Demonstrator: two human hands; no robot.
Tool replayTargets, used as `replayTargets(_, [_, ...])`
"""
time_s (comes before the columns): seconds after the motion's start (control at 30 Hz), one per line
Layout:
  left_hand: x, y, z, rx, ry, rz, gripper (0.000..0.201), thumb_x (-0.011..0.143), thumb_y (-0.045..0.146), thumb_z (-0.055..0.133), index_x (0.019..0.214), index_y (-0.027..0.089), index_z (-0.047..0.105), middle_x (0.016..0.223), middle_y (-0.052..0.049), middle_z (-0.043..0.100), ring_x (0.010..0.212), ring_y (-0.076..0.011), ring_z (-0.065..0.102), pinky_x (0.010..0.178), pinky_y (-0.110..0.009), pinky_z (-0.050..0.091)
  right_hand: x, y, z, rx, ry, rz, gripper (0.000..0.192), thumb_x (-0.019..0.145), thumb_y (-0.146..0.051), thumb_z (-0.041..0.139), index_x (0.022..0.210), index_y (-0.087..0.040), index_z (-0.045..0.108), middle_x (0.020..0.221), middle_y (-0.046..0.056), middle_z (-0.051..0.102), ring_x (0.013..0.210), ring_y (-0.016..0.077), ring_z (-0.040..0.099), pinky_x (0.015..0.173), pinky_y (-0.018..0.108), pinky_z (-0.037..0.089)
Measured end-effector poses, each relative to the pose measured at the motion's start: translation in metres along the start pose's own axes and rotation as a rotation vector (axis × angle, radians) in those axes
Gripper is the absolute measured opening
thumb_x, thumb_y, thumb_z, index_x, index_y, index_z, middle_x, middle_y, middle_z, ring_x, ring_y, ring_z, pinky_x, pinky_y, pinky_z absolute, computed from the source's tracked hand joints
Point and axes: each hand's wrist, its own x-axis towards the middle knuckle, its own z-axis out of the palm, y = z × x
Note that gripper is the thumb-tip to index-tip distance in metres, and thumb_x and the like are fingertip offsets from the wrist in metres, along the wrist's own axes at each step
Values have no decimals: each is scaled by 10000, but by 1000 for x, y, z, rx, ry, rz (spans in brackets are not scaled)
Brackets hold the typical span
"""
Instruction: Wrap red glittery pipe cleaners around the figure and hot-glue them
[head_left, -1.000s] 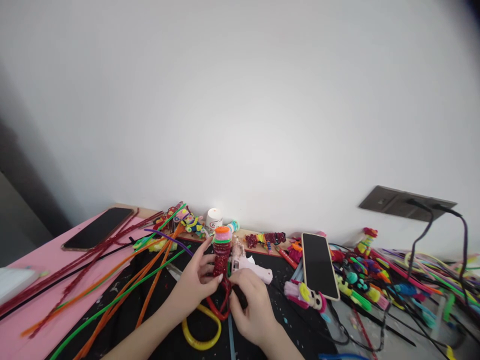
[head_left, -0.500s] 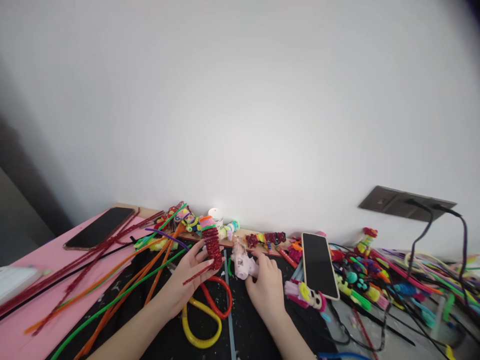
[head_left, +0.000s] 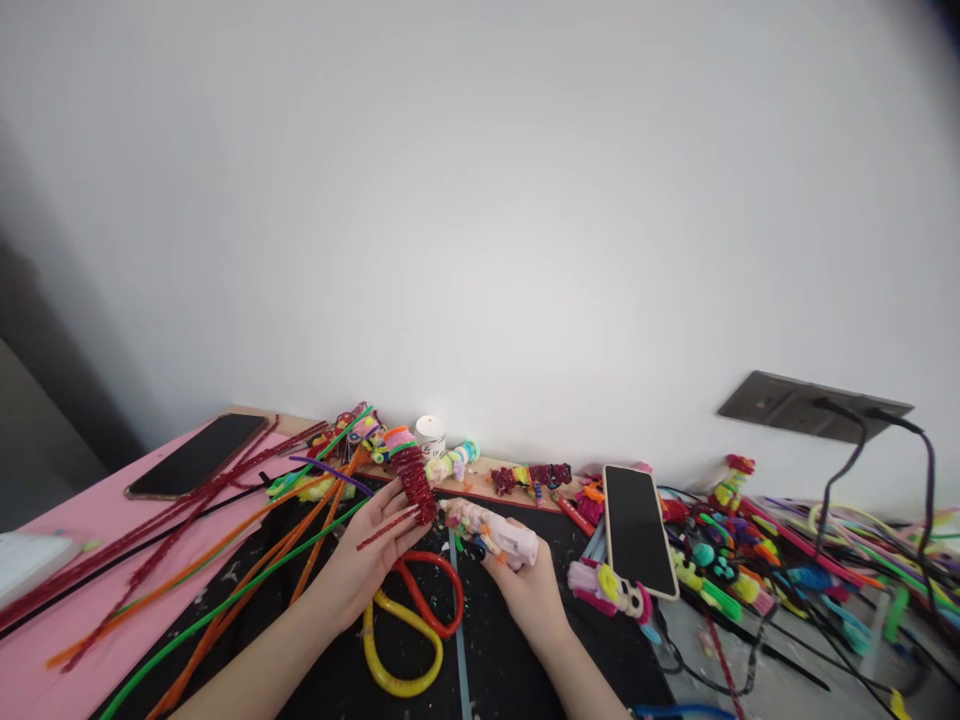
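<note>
My left hand [head_left: 377, 538] holds a red glittery pipe-cleaner figure [head_left: 414, 482] tilted, its pink and green end pointing up and left; one loose red strand crosses the fingers. In my right hand [head_left: 529, 585] is a pale pink glue gun [head_left: 499, 530], gripped with its nozzle pointing left. The nozzle tip is close to the figure's lower end; whether they touch I cannot tell. Scissors with a red handle loop [head_left: 455, 590] and a yellow handle loop [head_left: 405, 690] lie below my hands on the black mat [head_left: 510, 680].
Loose pipe cleaners [head_left: 247, 560] spread over the pink sheet [head_left: 52, 530] at left, near a dark phone [head_left: 199, 455]. A white cup [head_left: 430, 436] stands by the wall. At right are another phone [head_left: 639, 530], a small doll [head_left: 611, 590], coloured craft pieces and cables [head_left: 930, 540].
My right hand has picked up the glue gun and turned its nozzle left towards the red figure. My left hand has tilted the figure further left.
</note>
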Motion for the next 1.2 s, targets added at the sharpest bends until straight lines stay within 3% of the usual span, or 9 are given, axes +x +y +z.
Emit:
replayTargets(0.43, [-2,3,6,-7,-89,19,677,788,130,634,1382,278,343,1294,-105,558,1135,-270,564,965,-402,459,-1,-4,4,-34,-22,-8,82,705,-193,611,779,-206,645,717,7,695,682,195,650,556,246,529])
replayTargets(0.67, [-4,5,10,0,-77,8,706,758,133,665,1374,286,357,1270,-98,581,1087,-262,597,946,-392,469,1,-12,2,-18,-51,-6,185,706,-193,626,882,-200,682,772,22,718,762,219,668,610,279,550])
replayTargets(1.2, [-4,5,9,5,-68,1,713,785,108,631,1392,294,309,1286,-92,563,1112,-256,580,951,-380,468,3,-16,1,-11,-70,13,146,710,-184,610,839,-188,679,775,30,716,772,223,674,671,293,553])
